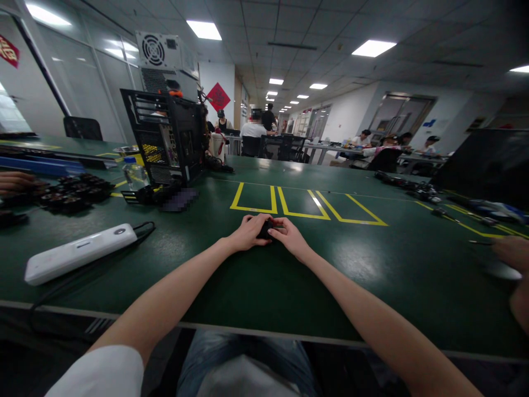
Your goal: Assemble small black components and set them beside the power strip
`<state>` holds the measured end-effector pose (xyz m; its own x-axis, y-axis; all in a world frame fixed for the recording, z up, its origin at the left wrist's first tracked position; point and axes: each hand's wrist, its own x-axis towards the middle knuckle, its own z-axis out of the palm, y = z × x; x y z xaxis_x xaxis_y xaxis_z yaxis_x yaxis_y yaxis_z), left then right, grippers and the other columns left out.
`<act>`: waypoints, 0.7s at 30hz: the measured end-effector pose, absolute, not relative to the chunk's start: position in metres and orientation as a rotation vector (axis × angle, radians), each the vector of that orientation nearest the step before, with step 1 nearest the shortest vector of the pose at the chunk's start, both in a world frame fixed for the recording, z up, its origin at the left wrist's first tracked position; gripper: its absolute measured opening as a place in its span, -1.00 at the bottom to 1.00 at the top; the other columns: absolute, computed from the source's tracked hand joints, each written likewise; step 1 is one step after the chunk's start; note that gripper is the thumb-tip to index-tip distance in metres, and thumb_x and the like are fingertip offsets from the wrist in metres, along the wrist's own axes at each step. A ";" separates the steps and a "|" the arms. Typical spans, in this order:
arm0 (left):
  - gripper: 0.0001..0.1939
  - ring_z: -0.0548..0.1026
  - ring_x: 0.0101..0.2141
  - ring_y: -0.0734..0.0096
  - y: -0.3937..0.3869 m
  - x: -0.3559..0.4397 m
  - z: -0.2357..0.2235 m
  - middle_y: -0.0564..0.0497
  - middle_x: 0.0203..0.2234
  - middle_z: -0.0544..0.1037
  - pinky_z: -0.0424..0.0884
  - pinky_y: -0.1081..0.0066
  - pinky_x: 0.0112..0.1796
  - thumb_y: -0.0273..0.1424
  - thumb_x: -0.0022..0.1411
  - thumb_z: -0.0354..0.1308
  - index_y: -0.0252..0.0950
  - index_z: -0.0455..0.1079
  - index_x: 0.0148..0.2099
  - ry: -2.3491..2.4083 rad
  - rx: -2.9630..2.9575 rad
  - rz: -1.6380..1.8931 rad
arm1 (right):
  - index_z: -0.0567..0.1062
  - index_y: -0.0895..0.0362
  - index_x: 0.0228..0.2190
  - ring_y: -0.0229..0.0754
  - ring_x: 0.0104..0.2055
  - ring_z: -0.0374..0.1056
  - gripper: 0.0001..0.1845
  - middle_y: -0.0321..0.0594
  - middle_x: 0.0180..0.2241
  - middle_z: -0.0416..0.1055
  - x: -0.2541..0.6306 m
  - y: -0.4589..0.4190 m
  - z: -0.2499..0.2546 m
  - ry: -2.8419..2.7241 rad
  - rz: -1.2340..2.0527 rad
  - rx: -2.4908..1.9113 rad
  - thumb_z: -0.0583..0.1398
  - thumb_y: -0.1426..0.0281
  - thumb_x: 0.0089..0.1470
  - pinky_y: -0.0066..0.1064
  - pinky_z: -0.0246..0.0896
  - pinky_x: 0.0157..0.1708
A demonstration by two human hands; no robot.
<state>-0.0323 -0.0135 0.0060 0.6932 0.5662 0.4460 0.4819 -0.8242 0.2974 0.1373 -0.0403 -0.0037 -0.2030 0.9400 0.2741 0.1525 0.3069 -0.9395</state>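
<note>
Both my hands meet over a small black part (266, 228) on the green table (256, 275), just in front of the yellow outlined boxes (308, 207). My left hand (248, 232) curls its fingers around the part's left side. My right hand (288, 234) pinches it from the right. Most of the black part is hidden between the fingers, so I cannot make out what it is.
A white power bank (78, 252) with a black cable lies at the left. Behind it stand an open black computer case (169, 138), a water bottle (133, 172) and a tray of dark parts (72, 194). Other people's hands show at the left edge (14, 182) and right edge (514, 259).
</note>
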 end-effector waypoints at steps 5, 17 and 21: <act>-0.46 0.24 -0.07 0.24 -0.014 -0.032 0.006 -0.07 -0.09 0.26 0.01 0.19 -0.05 -0.26 0.00 0.10 -0.20 0.00 0.02 0.856 2.731 0.807 | 0.28 0.11 -0.31 -0.20 -0.16 0.27 -0.68 -0.25 -0.24 0.29 0.138 -0.042 -0.001 -1.644 1.034 -0.944 0.21 0.39 -0.19 -0.27 0.18 -0.14; -0.45 0.22 -0.05 0.23 -0.012 -0.031 0.003 -0.07 -0.08 0.25 0.02 0.20 -0.05 -0.25 -0.01 0.10 -0.20 -0.01 0.02 0.870 2.737 0.827 | 0.29 0.09 -0.35 -0.26 -0.27 0.29 -0.75 -0.29 -0.30 0.27 0.136 -0.043 -0.002 -1.645 0.939 -0.972 0.17 0.31 -0.14 -0.35 0.25 -0.24; -0.44 0.23 -0.06 0.22 -0.013 -0.030 0.003 -0.08 -0.07 0.25 0.02 0.19 -0.06 -0.25 -0.02 0.11 -0.21 -0.01 0.02 0.896 2.732 0.827 | 0.29 0.10 -0.29 -0.24 -0.22 0.28 -0.70 -0.26 -0.25 0.29 0.137 -0.042 -0.001 -1.654 0.932 -0.990 0.18 0.31 -0.14 -0.33 0.22 -0.18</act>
<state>-0.0295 -0.0127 0.0035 0.6699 0.5849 0.4573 0.5025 -0.8106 0.3007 0.1368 -0.0423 -0.0013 -0.2109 0.9165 0.3400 0.1840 0.3788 -0.9070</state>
